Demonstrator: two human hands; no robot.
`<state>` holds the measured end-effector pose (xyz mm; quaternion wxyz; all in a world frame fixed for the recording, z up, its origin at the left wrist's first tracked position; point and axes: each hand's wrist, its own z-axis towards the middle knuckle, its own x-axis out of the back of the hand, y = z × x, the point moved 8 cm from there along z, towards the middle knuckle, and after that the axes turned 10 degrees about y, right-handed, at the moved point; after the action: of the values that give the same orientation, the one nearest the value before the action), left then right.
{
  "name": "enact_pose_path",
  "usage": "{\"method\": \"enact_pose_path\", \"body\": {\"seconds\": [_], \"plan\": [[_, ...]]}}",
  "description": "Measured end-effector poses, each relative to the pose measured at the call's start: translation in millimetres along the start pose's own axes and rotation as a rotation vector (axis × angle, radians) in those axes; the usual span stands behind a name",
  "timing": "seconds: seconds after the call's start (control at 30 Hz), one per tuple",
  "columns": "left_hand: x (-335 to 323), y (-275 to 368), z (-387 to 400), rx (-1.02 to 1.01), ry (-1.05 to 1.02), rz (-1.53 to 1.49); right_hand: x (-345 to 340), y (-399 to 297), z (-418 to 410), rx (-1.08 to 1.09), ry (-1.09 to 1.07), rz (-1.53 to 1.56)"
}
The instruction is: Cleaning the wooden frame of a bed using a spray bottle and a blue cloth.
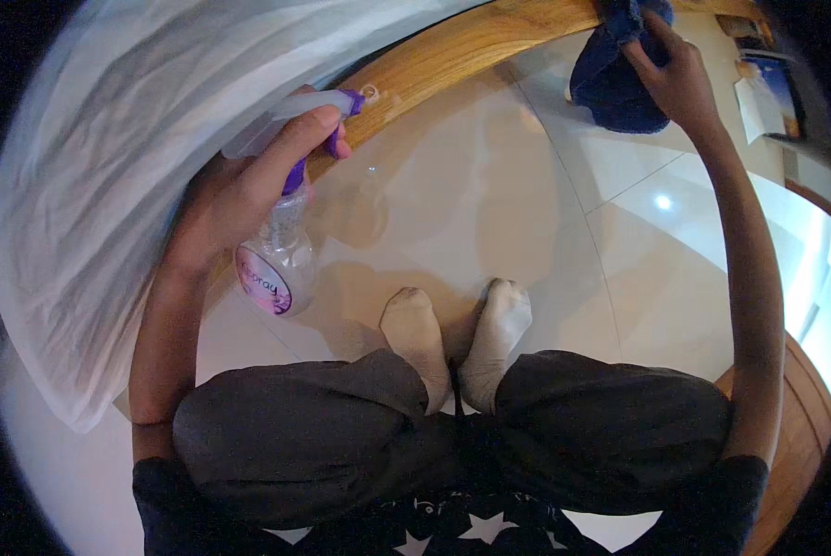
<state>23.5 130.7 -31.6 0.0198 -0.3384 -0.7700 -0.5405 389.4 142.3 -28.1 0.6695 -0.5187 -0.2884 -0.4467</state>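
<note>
At the left, my left hand (283, 153) grips the head of a clear plastic spray bottle (287, 240) with a purple and white trigger sprayer; its nozzle points toward a wooden rail (450, 48) that looks like a bed frame's edge. A finger lies at the purple trigger. At the upper right, my right hand (672, 76) holds a dark blue cloth (603, 83) pinched between thumb and fingers. The cloth's top meets the far right part of the rail, and its lower part hangs over the floor. A white sheet (123, 160) lies beyond the rail on the left.
Glossy floor tiles (443, 201) reflect light below the rail. My two feet in pale socks (415, 326) stand close together, knees bent on either side. A curved wooden piece of furniture (797, 431) is at the lower right. A picture or screen (770, 90) shows at the right edge.
</note>
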Motion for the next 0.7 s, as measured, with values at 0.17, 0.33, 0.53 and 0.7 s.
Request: {"method": "enact_pose_path", "body": {"seconds": [0.17, 0.33, 0.53, 0.7], "plan": [[10.4, 13.5, 5.7, -0.020, -0.064, 0.227, 0.6, 3.3, 4.0, -0.120, 0.012, 0.084], [2.7, 28.0, -2.7, -0.041, -0.160, 0.182, 5.2, -0.4, 4.5, -0.196, -0.080, 0.201], [15.4, 31.7, 8.5, 0.053, -0.158, 0.394, 13.8, -16.6, 7.0, -0.134, -0.140, 0.165], [17.8, 13.5, -5.9, 0.240, -0.089, 0.276, -6.0, -26.2, -12.1, -0.272, -0.047, 0.234]]}}
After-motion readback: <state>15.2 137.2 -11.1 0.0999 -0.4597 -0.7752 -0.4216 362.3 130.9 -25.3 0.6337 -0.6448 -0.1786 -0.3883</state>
